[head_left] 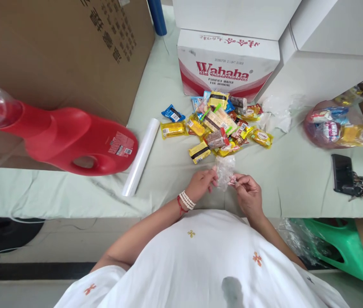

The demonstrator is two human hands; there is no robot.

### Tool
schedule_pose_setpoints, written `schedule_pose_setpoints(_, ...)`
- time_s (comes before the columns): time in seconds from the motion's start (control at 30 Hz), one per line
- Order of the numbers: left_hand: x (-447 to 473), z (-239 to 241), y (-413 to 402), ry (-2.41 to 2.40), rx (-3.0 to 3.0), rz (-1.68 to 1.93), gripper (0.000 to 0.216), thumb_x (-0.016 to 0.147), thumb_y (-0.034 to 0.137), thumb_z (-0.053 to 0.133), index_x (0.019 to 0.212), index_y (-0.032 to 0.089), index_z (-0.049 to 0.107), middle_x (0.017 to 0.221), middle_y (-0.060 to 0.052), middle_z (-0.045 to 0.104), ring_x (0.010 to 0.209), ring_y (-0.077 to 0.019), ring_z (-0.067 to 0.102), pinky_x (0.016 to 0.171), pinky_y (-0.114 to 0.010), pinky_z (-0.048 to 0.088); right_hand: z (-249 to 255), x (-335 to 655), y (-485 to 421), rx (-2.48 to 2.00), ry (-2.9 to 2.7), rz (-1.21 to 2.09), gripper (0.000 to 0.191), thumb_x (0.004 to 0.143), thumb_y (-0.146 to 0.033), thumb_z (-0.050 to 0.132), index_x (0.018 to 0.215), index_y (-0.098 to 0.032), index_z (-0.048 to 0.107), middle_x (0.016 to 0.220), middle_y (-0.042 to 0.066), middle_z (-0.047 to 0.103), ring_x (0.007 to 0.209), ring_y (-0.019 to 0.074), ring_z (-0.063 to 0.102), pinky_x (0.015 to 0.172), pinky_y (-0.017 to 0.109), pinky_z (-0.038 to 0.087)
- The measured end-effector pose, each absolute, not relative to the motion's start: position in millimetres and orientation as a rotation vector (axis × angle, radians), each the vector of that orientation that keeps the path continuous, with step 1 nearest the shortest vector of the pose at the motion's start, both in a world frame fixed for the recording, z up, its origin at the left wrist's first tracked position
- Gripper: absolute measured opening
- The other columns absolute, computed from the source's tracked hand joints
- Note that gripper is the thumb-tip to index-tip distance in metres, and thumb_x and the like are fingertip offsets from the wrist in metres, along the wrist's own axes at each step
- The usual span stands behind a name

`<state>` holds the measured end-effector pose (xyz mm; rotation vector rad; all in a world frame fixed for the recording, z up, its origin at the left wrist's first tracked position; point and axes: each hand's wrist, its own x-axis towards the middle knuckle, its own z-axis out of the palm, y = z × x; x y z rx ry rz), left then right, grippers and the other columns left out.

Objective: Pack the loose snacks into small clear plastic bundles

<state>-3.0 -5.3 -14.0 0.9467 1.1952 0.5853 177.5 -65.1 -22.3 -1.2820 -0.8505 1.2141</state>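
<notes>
A crumpled clear plastic bag [225, 172] lies between my two hands, near the front of the table. From the left, my left hand [202, 184] pinches its edge with curled fingers; a beaded bracelet [187, 200] circles that wrist. My right hand [248, 193] is closed on the bag's other side, thumb against fingertips. Just beyond the bag sits a loose pile of wrapped snacks [217, 122] in yellow, blue, brown and green packets. A yellow packet with a black band [199, 152] is the one nearest my left hand.
A red bottle-shaped container [81, 141] and a white plastic roll [141, 158] lie left, before a big cardboard box [56, 55]. A Wahaba-style carton printed Wahaha [228, 64] stands behind the snacks. Rightward are a filled clear bag [335, 126], a phone [342, 171] and keys [362, 186].
</notes>
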Motion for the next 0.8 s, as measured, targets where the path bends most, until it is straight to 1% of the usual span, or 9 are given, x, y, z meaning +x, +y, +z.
schedule_pose_setpoints(0.1,3,-15,-6,1.113,0.955,0.551,0.043,0.077,0.058,0.073,0.079,0.016,0.067,0.073,-0.002,0.068,0.054,-0.0122,0.059,0.047,-0.023,0.038,-22,175,-68,-1.272,-0.895,1.244,0.015,0.08,-0.031,0.072,0.076,-0.023,0.059,0.107,0.007,0.072,0.092,0.0208,0.069,0.086,0.042,0.059)
schedule_pose_setpoints(0.2,6,-22,-4,1.069,0.814,0.619,0.041,0.068,0.052,0.081,0.08,0.017,0.063,0.065,0.002,0.061,0.052,-0.0097,0.053,0.046,-0.02,0.032,-21,176,-70,-1.275,-0.863,1.269,0.018,0.079,-0.032,0.071,0.074,-0.023,0.056,0.112,0.008,0.074,0.095,0.0227,0.07,0.087,0.044,0.059)
schedule_pose_setpoints(0.33,0,-26,-1,1.123,0.844,0.713,0.033,0.073,0.047,0.075,0.077,0.018,0.06,0.058,0.005,0.055,0.05,-0.0095,0.047,0.049,-0.022,0.032,-22,186,-74,-1.201,-0.755,1.374,0.02,0.082,-0.034,0.069,0.076,-0.023,0.053,0.114,0.008,0.075,0.096,0.0244,0.073,0.088,0.046,0.059)
schedule_pose_setpoints(0.43,-6,-16,-4,1.201,1.141,0.712,0.02,0.081,0.038,0.066,0.077,0.019,0.063,0.056,0.005,0.054,0.051,-0.0109,0.046,0.054,-0.024,0.033,-19,196,-74,-1.209,-0.849,1.432,0.024,0.088,-0.046,0.065,0.097,-0.025,0.061,0.108,0.008,0.076,0.097,0.0262,0.073,0.087,0.047,0.059)
schedule_pose_setpoints(0.47,-6,-12,-6,1.232,1.251,0.7,0.016,0.083,0.034,0.064,0.078,0.019,0.065,0.055,0.005,0.054,0.052,-0.0114,0.046,0.056,-0.025,0.033,-17,197,-72,-1.252,-0.956,1.401,0.031,0.088,-0.05,0.067,0.107,-0.025,0.063,0.113,0.009,0.075,0.103,0.0269,0.072,0.091,0.048,0.058)
schedule_pose_setpoints(0.53,-6,-2,-10,1.272,1.446,0.684,0.01,0.084,0.026,0.061,0.078,0.02,0.066,0.056,0.004,0.055,0.052,-0.0122,0.046,0.057,-0.026,0.031,-13,196,-67,-1.377,-1.222,1.247,0.046,0.083,-0.051,0.076,0.121,-0.026,0.066,0.133,0.011,0.069,0.122,0.0285,0.065,0.104,0.048,0.053)
schedule_pose_setpoints(0.6,-4,6,-15,1.254,1.563,0.672,0.01,0.083,0.022,0.06,0.074,0.02,0.065,0.056,0.003,0.057,0.052,-0.0126,0.046,0.057,-0.027,0.031,-9,190,-59,-1.472,-1.391,1.099,0.055,0.077,-0.046,0.084,0.127,-0.028,0.067,0.146,0.009,0.06,0.131,0.0286,0.059,0.11,0.046,0.049)
schedule_pose_setpoints(0.73,-6,12,-20,1.196,1.475,0.566,0.012,0.083,0.022,0.058,0.071,0.022,0.058,0.054,0.003,0.062,0.047,-0.0137,0.049,0.055,-0.027,0.036,-7,181,-47,-1.528,-1.216,1.06,0.045,0.091,-0.049,0.07,0.13,-0.027,0.067,0.132,0.009,0.068,0.11,0.0237,0.068,0.096,0.042,0.057)
schedule_pose_setpoints(0.8,-12,11,-20,1.186,1.362,0.534,0.013,0.083,0.022,0.056,0.07,0.023,0.055,0.055,0.002,0.066,0.05,-0.016,0.056,0.059,-0.028,0.044,-5,182,-44,-1.481,-1.285,0.987,0.054,0.087,-0.051,0.074,0.135,-0.028,0.064,0.138,0.011,0.064,0.122,0.0269,0.062,0.102,0.046,0.055)
